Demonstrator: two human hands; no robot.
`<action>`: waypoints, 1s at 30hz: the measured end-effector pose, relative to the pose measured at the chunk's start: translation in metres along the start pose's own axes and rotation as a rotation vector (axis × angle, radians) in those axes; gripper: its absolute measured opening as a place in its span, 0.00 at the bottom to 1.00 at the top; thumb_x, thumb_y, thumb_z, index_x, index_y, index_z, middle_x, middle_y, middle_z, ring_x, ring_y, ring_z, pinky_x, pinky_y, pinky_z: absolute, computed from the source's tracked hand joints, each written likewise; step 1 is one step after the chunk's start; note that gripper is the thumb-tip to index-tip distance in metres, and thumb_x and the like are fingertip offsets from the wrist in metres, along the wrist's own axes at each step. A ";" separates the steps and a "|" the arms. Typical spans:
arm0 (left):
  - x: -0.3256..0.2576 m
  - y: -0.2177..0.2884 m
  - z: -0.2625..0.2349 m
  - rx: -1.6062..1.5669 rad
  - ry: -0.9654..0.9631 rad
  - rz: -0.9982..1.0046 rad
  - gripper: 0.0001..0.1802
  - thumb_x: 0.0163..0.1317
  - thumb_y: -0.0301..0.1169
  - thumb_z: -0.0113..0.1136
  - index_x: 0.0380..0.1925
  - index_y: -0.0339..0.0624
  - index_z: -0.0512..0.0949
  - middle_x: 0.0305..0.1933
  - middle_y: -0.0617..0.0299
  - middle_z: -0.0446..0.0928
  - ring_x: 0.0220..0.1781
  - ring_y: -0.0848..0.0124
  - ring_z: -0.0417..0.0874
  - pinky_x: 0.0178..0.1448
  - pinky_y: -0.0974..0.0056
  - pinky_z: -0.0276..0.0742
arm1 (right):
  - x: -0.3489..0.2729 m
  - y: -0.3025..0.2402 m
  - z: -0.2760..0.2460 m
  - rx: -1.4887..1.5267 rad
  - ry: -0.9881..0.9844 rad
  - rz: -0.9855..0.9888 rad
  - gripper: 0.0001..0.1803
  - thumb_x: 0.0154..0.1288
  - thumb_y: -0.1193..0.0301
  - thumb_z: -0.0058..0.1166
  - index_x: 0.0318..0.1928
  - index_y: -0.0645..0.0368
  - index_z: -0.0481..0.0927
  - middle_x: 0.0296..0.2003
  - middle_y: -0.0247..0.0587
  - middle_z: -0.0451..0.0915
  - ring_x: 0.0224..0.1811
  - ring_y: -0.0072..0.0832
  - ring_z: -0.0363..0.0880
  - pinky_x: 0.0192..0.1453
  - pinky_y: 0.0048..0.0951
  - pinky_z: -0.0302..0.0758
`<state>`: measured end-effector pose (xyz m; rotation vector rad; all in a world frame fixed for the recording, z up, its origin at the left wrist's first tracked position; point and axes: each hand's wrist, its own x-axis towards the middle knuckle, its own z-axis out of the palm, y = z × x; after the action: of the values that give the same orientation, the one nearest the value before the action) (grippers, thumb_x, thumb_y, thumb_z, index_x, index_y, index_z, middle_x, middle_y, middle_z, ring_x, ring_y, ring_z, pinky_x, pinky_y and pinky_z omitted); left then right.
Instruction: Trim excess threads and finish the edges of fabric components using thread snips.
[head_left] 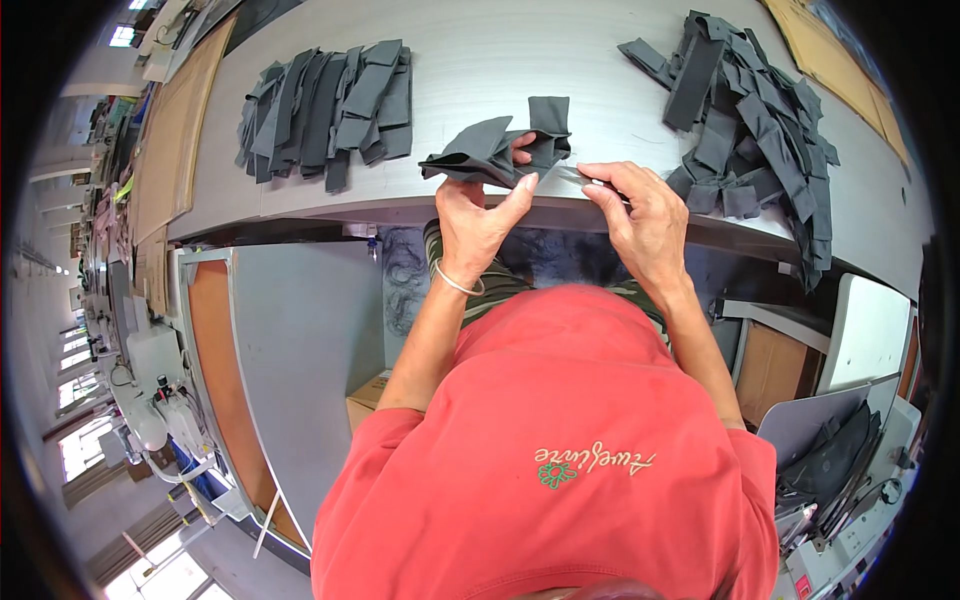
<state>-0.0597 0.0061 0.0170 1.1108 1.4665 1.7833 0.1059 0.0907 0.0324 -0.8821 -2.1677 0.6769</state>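
Just over the table's front edge, my left hand (pixel 472 222) is closed on a folded dark grey fabric piece (pixel 482 148). One end of the cloth stands up on the right, and a fingertip shows between its folds. My right hand (pixel 642 222) is close by on the right, its thumb and fingers pinched together. Between them is a small, thin, shiny tool (pixel 568 175), its tip pointing at the fabric's right end. Most of that tool is hidden by the fingers, and its exact kind is not clear.
On the pale table (pixel 480 60) lie a row of dark grey fabric strips (pixel 325 110) at left and a looser heap of strips (pixel 745 120) at right, partly hanging over the front edge. A grey cabinet panel (pixel 300 330) stands below left. Cardboard (pixel 185 130) borders the table's left end.
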 end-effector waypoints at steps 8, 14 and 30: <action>-0.003 0.009 0.010 0.010 -0.024 -0.036 0.24 0.51 0.15 0.64 0.51 0.27 0.73 0.51 0.48 0.78 0.48 0.69 0.78 0.58 0.65 0.73 | 0.000 0.000 0.004 -0.105 0.055 -0.032 0.06 0.55 0.69 0.61 0.35 0.50 0.83 0.26 0.30 0.80 0.27 0.30 0.75 0.33 0.30 0.72; -0.003 0.008 0.011 0.010 -0.024 -0.046 0.25 0.50 0.15 0.65 0.51 0.28 0.73 0.51 0.49 0.78 0.48 0.70 0.78 0.57 0.66 0.73 | -0.001 0.000 0.005 -0.120 0.057 -0.046 0.05 0.56 0.69 0.61 0.34 0.51 0.83 0.26 0.30 0.79 0.27 0.31 0.75 0.33 0.30 0.72; -0.005 0.010 0.014 0.051 -0.022 -0.048 0.24 0.49 0.15 0.66 0.49 0.30 0.74 0.50 0.52 0.79 0.47 0.71 0.78 0.56 0.67 0.74 | -0.002 -0.001 0.006 -0.118 0.071 -0.005 0.05 0.56 0.67 0.61 0.34 0.50 0.84 0.25 0.31 0.79 0.28 0.31 0.76 0.33 0.31 0.72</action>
<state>-0.0438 0.0064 0.0260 1.1080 1.5211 1.7045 0.1023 0.0875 0.0285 -0.9468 -2.1634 0.5112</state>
